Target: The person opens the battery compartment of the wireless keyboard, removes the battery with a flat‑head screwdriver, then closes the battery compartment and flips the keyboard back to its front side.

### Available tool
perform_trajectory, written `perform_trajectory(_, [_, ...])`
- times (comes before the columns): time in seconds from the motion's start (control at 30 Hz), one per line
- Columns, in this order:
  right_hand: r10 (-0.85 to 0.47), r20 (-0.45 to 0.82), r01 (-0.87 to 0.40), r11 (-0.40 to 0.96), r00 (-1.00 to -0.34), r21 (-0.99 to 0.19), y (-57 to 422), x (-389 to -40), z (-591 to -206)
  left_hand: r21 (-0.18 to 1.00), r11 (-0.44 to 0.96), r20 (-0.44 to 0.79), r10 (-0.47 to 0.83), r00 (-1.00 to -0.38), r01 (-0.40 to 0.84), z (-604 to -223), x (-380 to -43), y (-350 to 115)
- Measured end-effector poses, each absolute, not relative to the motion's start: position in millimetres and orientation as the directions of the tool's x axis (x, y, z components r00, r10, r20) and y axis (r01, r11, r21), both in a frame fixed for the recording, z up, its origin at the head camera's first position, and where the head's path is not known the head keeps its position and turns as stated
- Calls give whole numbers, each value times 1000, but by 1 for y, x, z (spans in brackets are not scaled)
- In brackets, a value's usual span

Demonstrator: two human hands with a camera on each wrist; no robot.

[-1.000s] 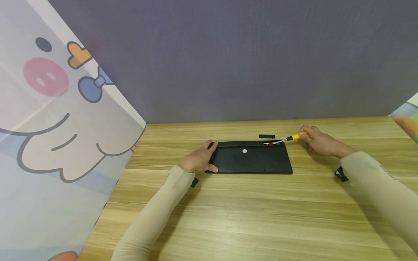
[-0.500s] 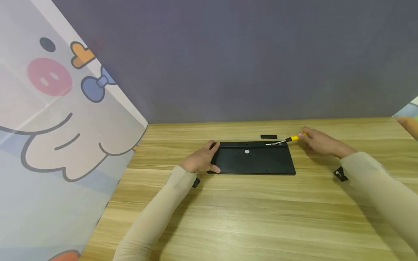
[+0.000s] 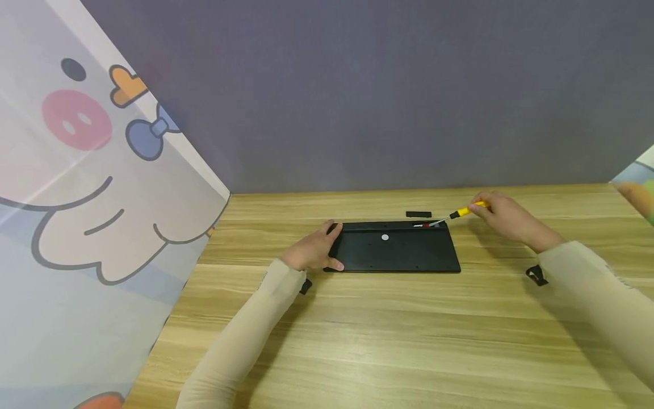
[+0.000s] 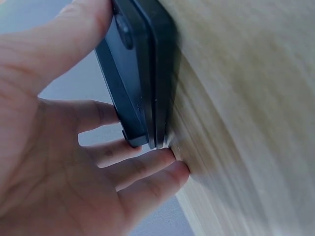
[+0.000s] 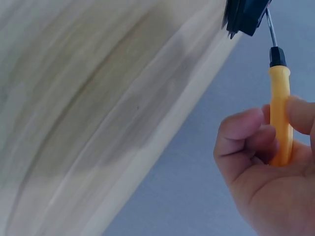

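A black keyboard [image 3: 403, 253] lies underside up on the wooden table. My left hand [image 3: 317, 249] grips its left end, thumb at the near edge and fingers at the far edge. In the left wrist view, the thumb [image 4: 74, 39] presses the keyboard's corner [image 4: 152, 73]. My right hand [image 3: 508, 217] holds a screwdriver by its yellow handle [image 5: 280, 108]. The metal shaft slants down left to the open battery slot at the keyboard's far right. A battery with a red end [image 3: 425, 225] shows there; the screwdriver's tip is too small to make out.
A small black battery cover [image 3: 419, 214] lies just behind the keyboard. A grey partition [image 3: 409, 102] rises along the table's [image 3: 388, 341] far edge. At the left stands a wall panel [image 3: 128, 221] with cartoon pictures. Black straps [image 3: 536, 275] hang at both wrists.
My right hand has shifted slightly right and away with the screwdriver, and its handle now tilts up more. The left hand and keyboard stay in place apart from slight camera sway.
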State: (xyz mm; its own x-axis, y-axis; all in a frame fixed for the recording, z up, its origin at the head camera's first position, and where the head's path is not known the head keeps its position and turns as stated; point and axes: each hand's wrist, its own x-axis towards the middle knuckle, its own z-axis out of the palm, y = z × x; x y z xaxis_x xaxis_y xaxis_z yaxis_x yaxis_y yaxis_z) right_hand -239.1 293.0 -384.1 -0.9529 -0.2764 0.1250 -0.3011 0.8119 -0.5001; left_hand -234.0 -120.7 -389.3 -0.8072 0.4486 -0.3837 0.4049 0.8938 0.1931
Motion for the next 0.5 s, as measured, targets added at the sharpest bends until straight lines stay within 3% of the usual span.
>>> perform_trajectory(0.3, [-271, 115, -292, 815, -956, -501, 293, -242, -392, 192, 893, -385, 450, -806, 407, -389, -234, -120])
perform_trajectory(0.5, [-278, 183, -333, 810, -943, -483, 293, -242, -395, 192, 894, -391, 447, -805, 404, -388, -234, -119])
